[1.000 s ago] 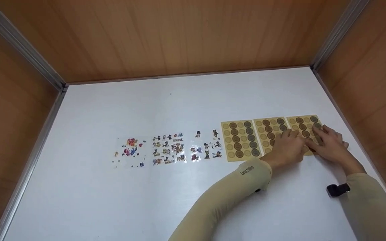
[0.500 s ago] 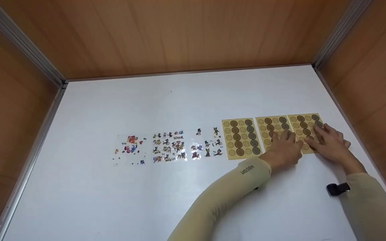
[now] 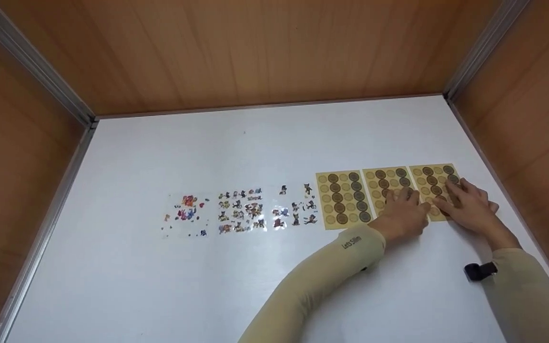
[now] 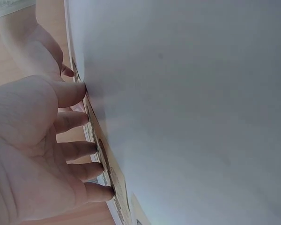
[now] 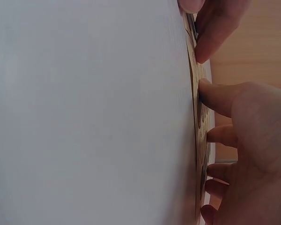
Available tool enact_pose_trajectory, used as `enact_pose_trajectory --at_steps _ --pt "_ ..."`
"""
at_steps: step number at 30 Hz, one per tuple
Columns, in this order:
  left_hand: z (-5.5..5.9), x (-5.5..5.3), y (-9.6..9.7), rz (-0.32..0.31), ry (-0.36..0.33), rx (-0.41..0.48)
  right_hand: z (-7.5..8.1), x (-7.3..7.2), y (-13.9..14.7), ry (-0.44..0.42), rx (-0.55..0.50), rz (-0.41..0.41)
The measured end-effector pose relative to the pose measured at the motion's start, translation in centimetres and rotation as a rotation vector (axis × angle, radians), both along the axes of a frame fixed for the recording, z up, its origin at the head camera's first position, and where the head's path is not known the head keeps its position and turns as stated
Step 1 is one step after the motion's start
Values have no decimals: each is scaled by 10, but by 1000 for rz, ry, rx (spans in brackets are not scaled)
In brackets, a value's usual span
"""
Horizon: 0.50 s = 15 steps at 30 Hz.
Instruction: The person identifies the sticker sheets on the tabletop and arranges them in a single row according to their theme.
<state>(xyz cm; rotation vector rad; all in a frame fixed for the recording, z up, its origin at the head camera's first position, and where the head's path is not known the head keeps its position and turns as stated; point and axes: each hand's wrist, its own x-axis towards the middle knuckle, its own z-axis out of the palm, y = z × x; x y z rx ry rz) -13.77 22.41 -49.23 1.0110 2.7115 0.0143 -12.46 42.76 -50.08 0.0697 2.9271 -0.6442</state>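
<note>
Three tan sheets of round stickers lie side by side on the white table: a left sheet (image 3: 345, 202), a middle sheet (image 3: 379, 183) and a right sheet (image 3: 429, 181). My left hand (image 3: 404, 216) rests its spread fingertips on the middle sheet, its thumb reaching toward the right one. On the right sheet press the fingertips and thumb of my right hand (image 3: 472, 206), near its right side. In the left wrist view the left hand (image 4: 42, 150) has its fingers apart, tips down on the sheet. The right hand (image 5: 257, 136) likewise touches the paper from above. Both hands cover the sheets' lower parts.
Left of the tan sheets lie clear sheets with small colourful cartoon stickers: a sparse one (image 3: 296, 205), a fuller one (image 3: 241, 209) and one at the far left (image 3: 186, 214). Wooden walls (image 3: 265, 52) with metal corner strips enclose the table (image 3: 198, 295).
The left hand has shifted slightly left, away from the right hand, and its fingers have spread over the middle sheet. The right hand stays nearly in place.
</note>
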Motion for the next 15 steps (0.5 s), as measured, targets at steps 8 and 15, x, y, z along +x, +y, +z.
enact_pose_trajectory --at_steps 8,15 --pt "7 2 -8 -29 41 -23 2 -2 -1 1 25 11" --pt "53 -2 -70 -119 141 10 25 -1 -18 207 82 39"
